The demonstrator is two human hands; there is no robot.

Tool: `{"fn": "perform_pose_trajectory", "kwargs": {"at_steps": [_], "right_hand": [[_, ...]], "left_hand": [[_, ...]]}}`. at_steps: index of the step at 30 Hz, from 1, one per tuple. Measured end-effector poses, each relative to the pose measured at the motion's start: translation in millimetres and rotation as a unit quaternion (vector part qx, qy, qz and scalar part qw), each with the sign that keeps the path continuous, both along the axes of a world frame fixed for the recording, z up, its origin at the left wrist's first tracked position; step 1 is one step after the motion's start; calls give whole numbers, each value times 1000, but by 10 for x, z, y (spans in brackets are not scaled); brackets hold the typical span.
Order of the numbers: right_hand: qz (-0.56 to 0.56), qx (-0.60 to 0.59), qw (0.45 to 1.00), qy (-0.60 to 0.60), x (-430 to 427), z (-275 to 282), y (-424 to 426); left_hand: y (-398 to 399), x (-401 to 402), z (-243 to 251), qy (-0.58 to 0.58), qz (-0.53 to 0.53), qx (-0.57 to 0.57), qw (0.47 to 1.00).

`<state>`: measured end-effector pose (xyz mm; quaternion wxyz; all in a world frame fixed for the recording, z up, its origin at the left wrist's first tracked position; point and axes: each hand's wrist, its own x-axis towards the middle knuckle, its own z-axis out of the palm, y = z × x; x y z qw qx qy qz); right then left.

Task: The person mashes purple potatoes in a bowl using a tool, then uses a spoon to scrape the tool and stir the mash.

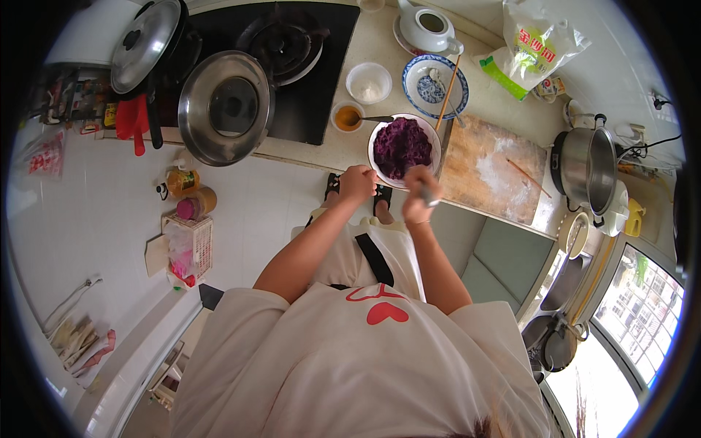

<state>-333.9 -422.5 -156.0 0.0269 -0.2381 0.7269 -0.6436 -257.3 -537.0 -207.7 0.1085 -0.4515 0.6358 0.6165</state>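
Observation:
A white bowl [436, 143] of mashed purple food [402, 147] stands at the counter's front edge. My right hand [421, 194] is closed round a metal-ended utensil handle [430, 198] at the bowl's near right rim; the hand is blurred and the utensil's working end is hidden. My left hand [358, 184] is curled at the bowl's near left side; whether it touches the rim or holds anything does not show. Behind the bowl, a dark-handled spoon [378, 119] rests in a small tub of amber liquid [347, 117]. A tub of white powder [369, 83] stands farther back.
Right of the bowl lies a floured wooden board [482, 175] with a thin stick [528, 178]. Behind are a blue-patterned bowl [435, 87] with chopsticks across it, a white teapot [430, 23] and a flour bag [528, 52]. A steel pan [189, 109] is left, a steel pot [580, 164] right.

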Motion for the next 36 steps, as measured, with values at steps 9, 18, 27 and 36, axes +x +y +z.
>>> {"fn": "perform_pose_trajectory", "kwargs": {"at_steps": [9,18,27,36], "right_hand": [[83,-166,973,-140,-151,412,216],[18,-40,999,16,-153,-97,-54],[-64,-42,985,-153,-324,-191,-242],[-91,-143,976,-135,-214,152,-42]], "left_hand": [[-37,14,-73,27,6,27,999],[-67,27,-64,31,-12,35,999],[-85,-14,-12,-16,-17,52,998],[68,0,-82,11,-8,41,999]]}}
